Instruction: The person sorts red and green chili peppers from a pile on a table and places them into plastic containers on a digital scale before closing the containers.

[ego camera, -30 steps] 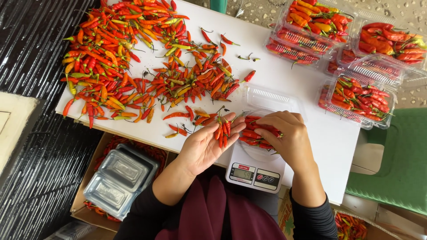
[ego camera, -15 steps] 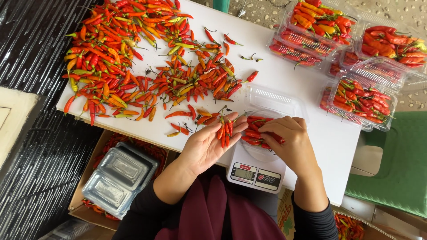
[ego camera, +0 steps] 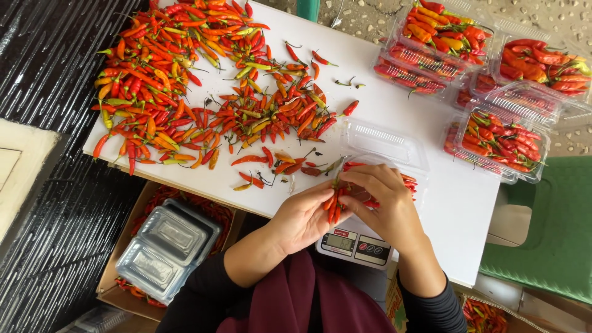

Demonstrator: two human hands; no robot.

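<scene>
My left hand (ego camera: pixel 302 217) holds a small bunch of red chillies (ego camera: pixel 333 206) just left of a clear plastic container (ego camera: pixel 382 143). That container sits with its lid open on a white digital kitchen scale (ego camera: pixel 354 244) and has red chillies inside. My right hand (ego camera: pixel 383 200) lies over the container, fingers touching the chillies at its near edge. A large heap of loose red, orange and green chillies (ego camera: pixel 185 80) spreads over the white table (ego camera: pixel 394 102) to the left.
Several filled clear chilli packs (ego camera: pixel 493 142) stand at the table's right end. A cardboard box (ego camera: pixel 117 287) below the table holds empty plastic containers (ego camera: pixel 168 246) and chillies. A green surface (ego camera: pixel 555 240) lies to the right, a black ribbed surface (ego camera: pixel 49 74) to the left.
My left hand has carried its bunch of chillies to the right, closer to the container. My right hand has stayed over the container. The view has shifted slightly.
</scene>
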